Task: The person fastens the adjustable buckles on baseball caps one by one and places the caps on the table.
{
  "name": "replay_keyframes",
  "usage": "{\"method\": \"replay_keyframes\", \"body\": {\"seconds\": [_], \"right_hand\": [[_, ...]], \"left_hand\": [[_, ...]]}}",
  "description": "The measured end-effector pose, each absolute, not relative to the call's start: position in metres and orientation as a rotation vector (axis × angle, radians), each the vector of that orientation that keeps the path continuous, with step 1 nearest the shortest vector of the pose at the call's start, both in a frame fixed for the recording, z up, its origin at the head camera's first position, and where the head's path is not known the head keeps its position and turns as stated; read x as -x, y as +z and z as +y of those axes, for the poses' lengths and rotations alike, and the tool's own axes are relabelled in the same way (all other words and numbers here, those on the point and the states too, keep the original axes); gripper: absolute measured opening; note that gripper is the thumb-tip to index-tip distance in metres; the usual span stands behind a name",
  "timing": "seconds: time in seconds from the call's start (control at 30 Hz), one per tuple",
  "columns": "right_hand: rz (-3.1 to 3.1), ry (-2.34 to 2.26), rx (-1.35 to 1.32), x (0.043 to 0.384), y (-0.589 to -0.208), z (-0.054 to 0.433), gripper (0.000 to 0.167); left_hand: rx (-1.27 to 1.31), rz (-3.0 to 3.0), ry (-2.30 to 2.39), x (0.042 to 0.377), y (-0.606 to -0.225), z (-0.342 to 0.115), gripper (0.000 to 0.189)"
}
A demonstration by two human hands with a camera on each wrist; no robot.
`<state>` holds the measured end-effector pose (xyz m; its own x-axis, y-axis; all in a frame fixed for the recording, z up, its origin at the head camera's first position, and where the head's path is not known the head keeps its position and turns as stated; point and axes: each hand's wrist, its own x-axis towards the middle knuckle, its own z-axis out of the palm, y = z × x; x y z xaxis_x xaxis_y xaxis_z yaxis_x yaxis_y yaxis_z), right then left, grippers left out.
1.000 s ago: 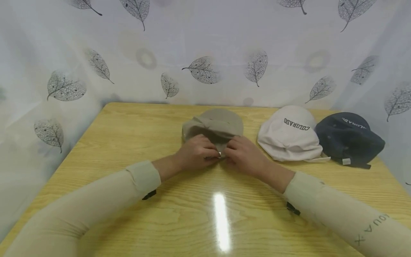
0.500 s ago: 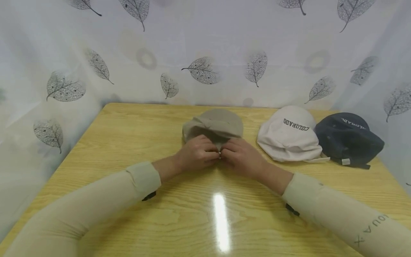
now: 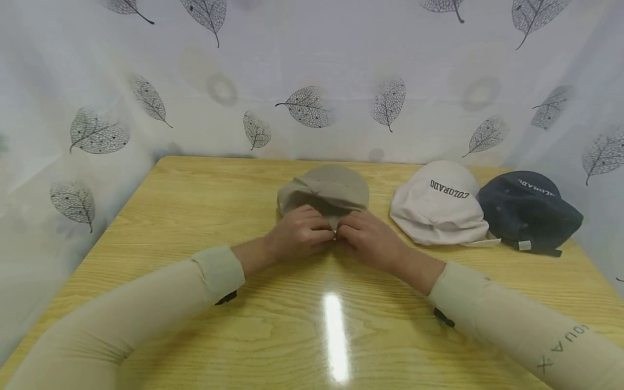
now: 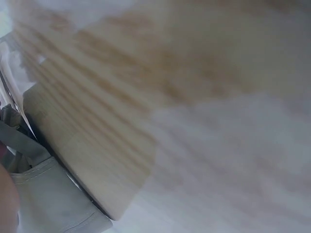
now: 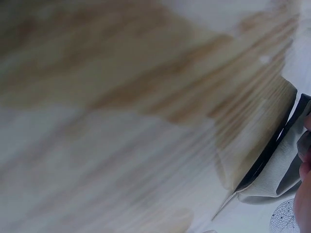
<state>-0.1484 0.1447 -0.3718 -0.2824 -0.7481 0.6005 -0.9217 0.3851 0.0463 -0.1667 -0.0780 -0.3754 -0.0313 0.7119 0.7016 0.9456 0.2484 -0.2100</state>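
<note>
A khaki-grey baseball cap (image 3: 338, 181) lies on the table at the centre, its opening toward me. My left hand (image 3: 302, 230) pinches the cap's back strap from the left. From the right, my right hand (image 3: 368, 238) pinches the same strap, and the two hands nearly meet. A small pale bit of the strap fastening shows between the fingertips; the rest is hidden by the fingers. In the left wrist view the strap (image 4: 24, 145) arches over the cap's rear opening. The right wrist view catches the cap's edge (image 5: 272, 177) beside some fingers (image 5: 302, 204).
Right of the hands sits a white cap (image 3: 436, 203) lettered COLORADO. Against it rests a dark navy cap (image 3: 528, 214) with a strap and pale tab toward me. The wooden table (image 3: 205, 195) ends at a leaf-print curtain (image 3: 341, 59) behind and at the sides.
The right hand's fingertips have shifted slightly, and less of the pale fastening shows between the hands than a second ago. The caps stay in place.
</note>
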Motion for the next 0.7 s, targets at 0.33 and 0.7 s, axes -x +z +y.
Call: {"method": "replay_keyframes", "body": {"seconds": [0.33,0.7], "right_hand": [[-2.095,0.415,-1.428,0.1484,-0.3707,0.1448,0.018],[-2.104,0.389,-1.405,0.1477,-0.3706,0.144,0.02]], "left_hand": [[1.505,-1.845,-0.411,0.1644,-0.3734,-0.0778,0.016],[1.497,-1.838,-0.403,0.1643,-0.3735,-0.0772,0.015]]}}
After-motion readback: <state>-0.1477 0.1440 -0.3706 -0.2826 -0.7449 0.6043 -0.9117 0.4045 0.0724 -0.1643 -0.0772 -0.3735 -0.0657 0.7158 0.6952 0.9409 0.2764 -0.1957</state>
